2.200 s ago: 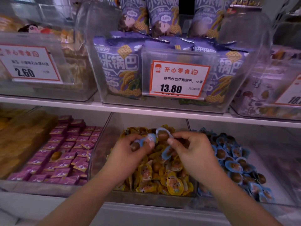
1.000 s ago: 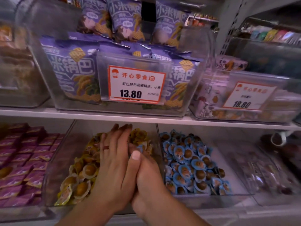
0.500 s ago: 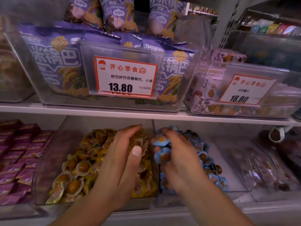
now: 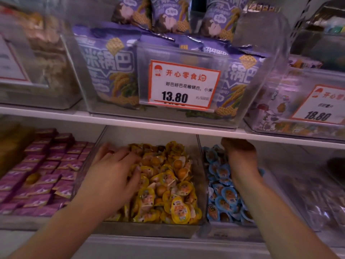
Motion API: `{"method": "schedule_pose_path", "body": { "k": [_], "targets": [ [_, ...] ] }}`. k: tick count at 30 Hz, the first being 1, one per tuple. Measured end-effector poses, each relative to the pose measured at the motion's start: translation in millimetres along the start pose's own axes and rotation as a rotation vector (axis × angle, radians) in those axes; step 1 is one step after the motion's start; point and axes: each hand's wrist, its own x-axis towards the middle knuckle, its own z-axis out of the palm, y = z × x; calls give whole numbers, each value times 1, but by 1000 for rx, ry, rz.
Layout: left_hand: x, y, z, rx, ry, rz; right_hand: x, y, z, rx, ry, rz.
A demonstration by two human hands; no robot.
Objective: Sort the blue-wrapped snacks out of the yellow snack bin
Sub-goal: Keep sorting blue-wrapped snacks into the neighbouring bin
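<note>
Two hands working: left hand (image 4: 113,171) spread flat on the yellow snack bin (image 4: 202,184), right hand (image 4: 240,156) deep over the blue-wrapped snacks (image 4: 224,193), fingers hidden, so better rake slowly for strays.

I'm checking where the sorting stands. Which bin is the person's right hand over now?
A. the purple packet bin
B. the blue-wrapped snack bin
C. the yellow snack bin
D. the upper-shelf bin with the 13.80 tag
B: the right hand reaches deep into the blue-wrapped snack bin, while the left hand rests on the yellow snacks.
</note>
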Motion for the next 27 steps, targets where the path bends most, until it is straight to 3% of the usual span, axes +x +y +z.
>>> {"method": "schedule_pose_path", "body": {
  "k": [4,7,10,12,17,24,27],
  "targets": [
    [-9,-18,-16,-19,109,-6,-40,-23,13,-19,-92,-331],
    [-19,-34,-22,-106,178,-73,-78,-38,40,-123,-352,-470],
    [-27,-54,-26,-263,211,-263,-93,-57,90,-384,-644,-601],
    [-31,-61,-26,-300,202,-319,-88,-64,132,-537,-815,-643],
    [-34,-65,-23,-321,176,-242,-46,-47,213,-855,-1086,-627],
    [-31,-65,-17,-337,178,-196,-15,-27,241,-1249,-1081,-595],
    [-32,-67,-15,-355,179,-186,-13,-36,241,-1199,-1126,-605]
  ]
}}
